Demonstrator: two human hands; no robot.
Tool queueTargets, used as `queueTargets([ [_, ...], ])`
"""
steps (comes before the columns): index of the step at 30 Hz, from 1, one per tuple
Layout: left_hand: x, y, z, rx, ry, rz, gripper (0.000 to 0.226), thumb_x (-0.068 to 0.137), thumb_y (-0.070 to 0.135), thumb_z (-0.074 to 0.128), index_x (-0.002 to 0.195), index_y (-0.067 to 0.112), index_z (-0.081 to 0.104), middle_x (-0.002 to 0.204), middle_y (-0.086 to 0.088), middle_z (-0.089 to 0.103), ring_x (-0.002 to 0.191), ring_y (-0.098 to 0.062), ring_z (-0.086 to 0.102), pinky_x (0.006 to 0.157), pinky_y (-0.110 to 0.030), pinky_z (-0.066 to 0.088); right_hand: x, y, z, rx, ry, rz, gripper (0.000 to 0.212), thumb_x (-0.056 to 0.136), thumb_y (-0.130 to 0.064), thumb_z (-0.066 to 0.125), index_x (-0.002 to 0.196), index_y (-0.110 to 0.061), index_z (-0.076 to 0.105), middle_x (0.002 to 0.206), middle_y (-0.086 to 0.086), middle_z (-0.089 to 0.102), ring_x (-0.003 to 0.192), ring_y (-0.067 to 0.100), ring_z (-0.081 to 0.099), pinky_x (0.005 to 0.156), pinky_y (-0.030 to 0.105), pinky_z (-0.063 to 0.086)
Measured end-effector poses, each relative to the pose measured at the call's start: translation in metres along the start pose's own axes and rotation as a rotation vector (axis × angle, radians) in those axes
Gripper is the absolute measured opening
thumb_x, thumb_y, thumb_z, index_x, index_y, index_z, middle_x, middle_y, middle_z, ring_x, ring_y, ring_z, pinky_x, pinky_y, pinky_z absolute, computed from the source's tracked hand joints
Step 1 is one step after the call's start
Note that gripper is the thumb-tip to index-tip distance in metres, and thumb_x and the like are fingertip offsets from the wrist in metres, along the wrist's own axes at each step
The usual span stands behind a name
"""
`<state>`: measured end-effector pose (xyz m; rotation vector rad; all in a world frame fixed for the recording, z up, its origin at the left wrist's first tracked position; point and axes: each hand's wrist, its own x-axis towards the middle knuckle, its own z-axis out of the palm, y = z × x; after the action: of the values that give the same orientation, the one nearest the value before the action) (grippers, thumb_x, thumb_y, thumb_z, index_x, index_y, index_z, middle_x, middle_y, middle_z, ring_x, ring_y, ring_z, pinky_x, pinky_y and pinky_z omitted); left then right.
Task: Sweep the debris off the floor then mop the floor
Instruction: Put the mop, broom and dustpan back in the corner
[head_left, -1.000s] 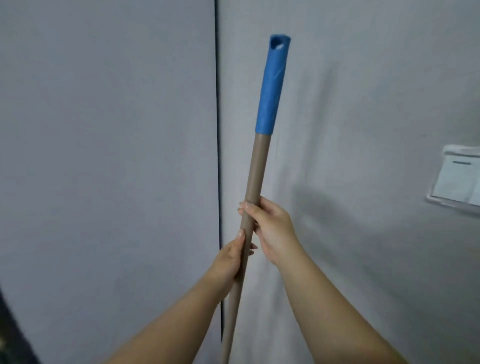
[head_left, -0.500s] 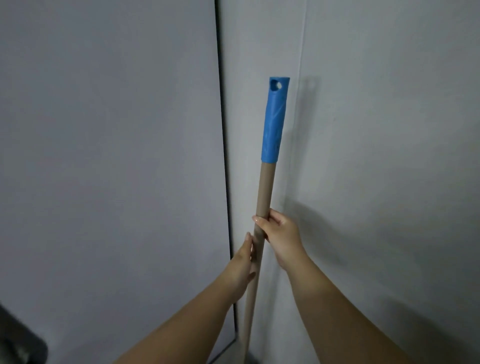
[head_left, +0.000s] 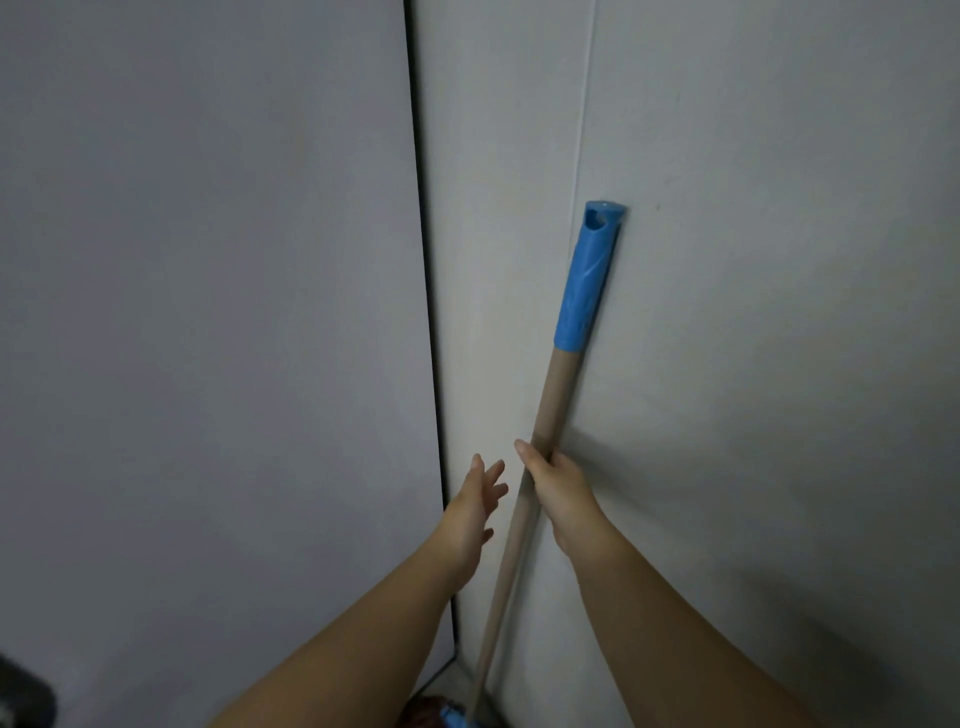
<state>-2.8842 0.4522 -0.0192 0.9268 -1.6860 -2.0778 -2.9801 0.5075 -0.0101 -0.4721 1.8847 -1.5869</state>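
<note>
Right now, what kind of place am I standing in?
Probably an indoor corner of a room or hallway, though little shows. Plain pale walls meet beside a dark vertical seam, and a broom or mop handle with a blue cap leans there, held by your right hand.

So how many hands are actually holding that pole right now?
1. The right hand grips the tan pole mid-shaft. The left hand is open beside it, apart from the shaft.
</note>
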Motion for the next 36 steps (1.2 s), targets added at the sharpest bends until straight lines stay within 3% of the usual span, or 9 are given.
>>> queueTargets([
  [6,-0.005,0.01,-0.009,0.081,0.026,-0.014,0.06,0.097,0.053,0.007,0.142,0.024,0.036,0.143,-0.009,0.044,0.14,-0.022,0.026,0.116,-0.042,0.012,-0.01,0.009,-0.003,-0.094,-0.014,0.063,0.067,0.093,-0.048,0.047,0.147,-0.014,0.029,0.15,0.003,0.034,0.137,0.022,0.034,0.11,0.036,0.028],
  [11,-0.029,0.014,-0.03,0.134,0.071,-0.006,0.061,0.098,0.052,0.007,0.14,0.022,0.04,0.138,-0.01,0.05,0.137,-0.023,0.031,0.113,-0.041,0.018,-0.039,0.029,0.017,-0.133,-0.011,0.124,0.068,0.097,-0.052,0.035,0.152,-0.018,0.016,0.157,0.003,0.019,0.143,0.022,0.022,0.114,0.038,0.019],
  [15,-0.062,0.017,-0.059,0.218,0.087,0.009,0.064,0.096,0.054,0.005,0.138,0.022,0.043,0.128,-0.01,0.056,0.127,-0.025,0.041,0.103,-0.035,0.028,-0.067,0.022,0.053,-0.077,-0.139,0.121,0.06,0.097,-0.054,0.031,0.148,-0.022,0.028,0.153,0.003,0.031,0.138,0.023,0.032,0.111,0.038,0.026],
  [19,-0.106,0.022,-0.105,0.279,0.174,0.05,0.06,0.095,0.056,0.01,0.122,0.026,0.055,0.1,-0.001,0.065,0.106,-0.02,0.054,0.093,-0.031,0.037,-0.092,0.016,0.086,-0.027,-0.217,0.076,0.059,0.097,-0.051,0.034,0.143,-0.014,0.039,0.145,0.008,0.043,0.132,0.022,0.041,0.112,0.038,0.031],
  [21,-0.134,0.024,-0.135,0.287,0.237,0.056,0.058,0.096,0.056,0.012,0.114,0.025,0.058,0.092,0.0,0.066,0.1,-0.019,0.056,0.091,-0.031,0.038,-0.106,0.014,0.11,-0.074,-0.26,0.095,0.056,0.097,-0.05,0.036,0.124,-0.005,0.054,0.131,0.012,0.054,0.121,0.025,0.05,0.108,0.038,0.036],
  [24,-0.184,0.008,-0.177,0.295,0.318,-0.001,0.054,0.096,0.054,0.015,0.107,0.025,0.06,0.092,-0.002,0.066,0.097,-0.019,0.056,0.089,-0.032,0.039,-0.139,0.031,0.148,-0.084,-0.385,0.176,0.038,0.096,-0.047,0.04,0.095,-0.015,0.061,0.101,0.004,0.061,0.099,0.02,0.058,0.091,0.03,0.04],
  [26,-0.215,-0.006,-0.198,0.319,0.347,-0.029,0.052,0.097,0.053,0.017,0.106,0.025,0.059,0.095,-0.002,0.066,0.099,-0.018,0.057,0.088,-0.031,0.039,-0.161,0.046,0.17,-0.128,-0.457,0.203,0.036,0.097,-0.046,0.041,0.103,-0.015,0.058,0.09,0.0,0.059,0.092,0.017,0.057,0.087,0.029,0.041],
  [31,-0.284,-0.045,-0.236,0.32,0.438,-0.072,0.05,0.098,0.05,0.02,0.107,0.022,0.061,0.096,0.0,0.066,0.101,-0.018,0.058,0.088,-0.031,0.041,-0.222,0.081,0.219,-0.343,-0.64,0.306,0.046,0.098,-0.046,0.039,0.117,-0.009,0.056,0.09,0.001,0.058,0.092,0.017,0.057,0.088,0.031,0.042],
  [36,-0.337,-0.102,-0.253,0.277,0.43,-0.16,0.048,0.097,0.051,0.019,0.106,0.026,0.059,0.096,0.006,0.065,0.096,-0.01,0.058,0.081,-0.019,0.043,-0.289,0.118,0.24,-0.435,-0.836,0.456,0.058,0.097,-0.051,0.033,0.127,-0.005,0.053,0.113,0.012,0.062,0.102,0.021,0.058,0.092,0.032,0.043],
])
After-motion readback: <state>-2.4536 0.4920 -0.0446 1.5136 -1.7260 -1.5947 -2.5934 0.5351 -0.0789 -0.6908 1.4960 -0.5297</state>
